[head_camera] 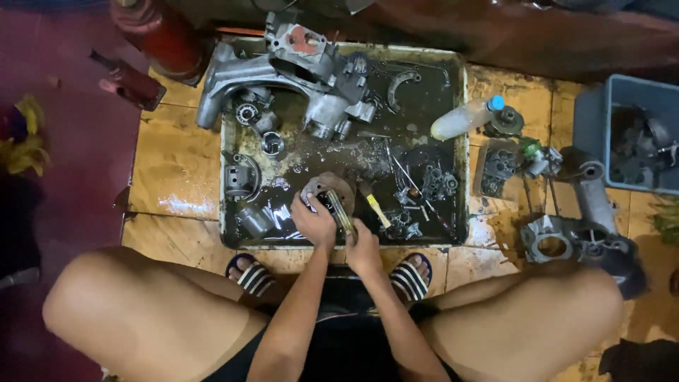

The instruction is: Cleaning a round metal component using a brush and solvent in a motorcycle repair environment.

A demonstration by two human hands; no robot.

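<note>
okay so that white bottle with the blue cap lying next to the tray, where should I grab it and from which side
Grip the bottle around its white body near the middle, coming down from above. It lies on its side on the floor beside the tray, cap pointing right toward a round metal part, so the cap end looks crowded. The body is bare on top, letting fingers wrap across it.

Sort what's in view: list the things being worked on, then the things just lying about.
In hand:
left hand on the round part
right hand holding the brush
oily tray under both

Lying about:
engine casing
white bottle
grey bin
casing on floor
red cylinder
yellow-handled tool
</note>
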